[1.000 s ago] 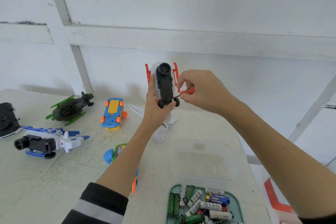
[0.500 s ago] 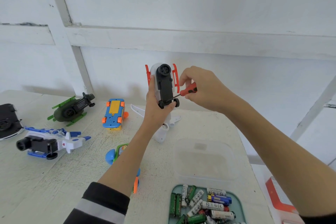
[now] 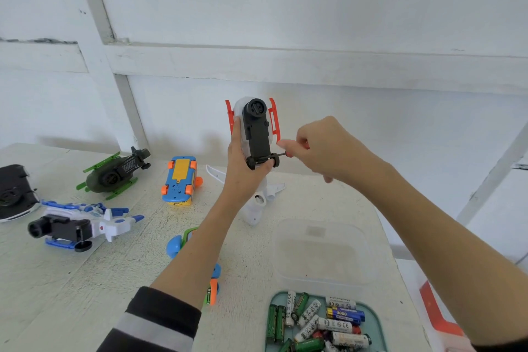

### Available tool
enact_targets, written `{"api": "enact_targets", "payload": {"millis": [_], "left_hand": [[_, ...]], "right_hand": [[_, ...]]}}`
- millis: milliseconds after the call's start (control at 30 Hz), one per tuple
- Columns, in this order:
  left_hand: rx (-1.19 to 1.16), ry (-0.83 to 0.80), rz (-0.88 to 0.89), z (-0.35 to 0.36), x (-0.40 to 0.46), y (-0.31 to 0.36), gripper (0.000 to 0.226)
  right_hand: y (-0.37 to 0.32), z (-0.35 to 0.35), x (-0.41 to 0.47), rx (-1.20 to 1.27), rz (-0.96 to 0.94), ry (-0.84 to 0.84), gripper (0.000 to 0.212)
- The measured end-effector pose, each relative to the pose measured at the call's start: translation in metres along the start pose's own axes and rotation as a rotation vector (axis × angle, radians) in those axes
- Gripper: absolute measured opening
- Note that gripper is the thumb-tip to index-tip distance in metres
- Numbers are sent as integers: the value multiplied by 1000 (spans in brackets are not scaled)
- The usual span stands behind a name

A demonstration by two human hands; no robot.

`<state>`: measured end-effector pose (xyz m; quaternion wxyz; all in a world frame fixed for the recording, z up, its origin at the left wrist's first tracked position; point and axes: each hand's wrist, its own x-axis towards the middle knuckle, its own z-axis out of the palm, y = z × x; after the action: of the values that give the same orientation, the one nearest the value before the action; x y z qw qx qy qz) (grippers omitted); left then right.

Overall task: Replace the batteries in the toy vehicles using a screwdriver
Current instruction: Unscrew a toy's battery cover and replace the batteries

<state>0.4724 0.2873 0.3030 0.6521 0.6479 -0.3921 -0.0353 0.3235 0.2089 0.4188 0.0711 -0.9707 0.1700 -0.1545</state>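
Both arms reach forward and up over the table, the left forearm bare from a dark, grey-striped sleeve (image 3: 154, 320) pushed back near the elbow. The left hand (image 3: 243, 163) is raised with its back toward the camera, fingers and thumb wrapped round the white toy helicopter (image 3: 255, 134) and holding it upright. The right hand (image 3: 328, 148) comes in from the right at about the same height, its fingers curled and pinching the red-handled screwdriver (image 3: 287, 151), whose tip points left at the toy's lower end.
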Motion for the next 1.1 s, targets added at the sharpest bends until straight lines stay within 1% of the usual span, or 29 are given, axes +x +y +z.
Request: {"api": "enact_targets", "payload": {"millis": [33,67,133,167,200,267,333,467,767,1100], "left_hand": [[0,-2,-1,1,-1,1,103],[9,-3,7,1,-2,2,102],[1,-16,13,1,-4,1,102],[-6,-24,7,1,-5,0,101],[-17,-32,3,0,-6,0,100],[-37,-56,-13,-2,-7,0,99],[-64,-88,-41,-4,-9,1,96],[-115,-120,-56,-12,-11,4,90],[-114,-196,-62,-15,-16,16,90],[-69,-127,-12,-15,-18,23,93]], "right_hand": [[1,0,1,-39,-3,24,45],[1,1,1,-52,-19,61,39],[1,1,0,-19,-64,106,19],[1,1,-2,-9,-80,100,10],[2,1,-2,-25,-92,80,7],[5,0,-4,-86,-95,15,15],[13,0,-6,-96,-83,-12,20],[27,-1,-15,63,-41,93,14],[30,9,-17,66,-76,48,16],[32,13,-17,44,-99,44,17]]}}
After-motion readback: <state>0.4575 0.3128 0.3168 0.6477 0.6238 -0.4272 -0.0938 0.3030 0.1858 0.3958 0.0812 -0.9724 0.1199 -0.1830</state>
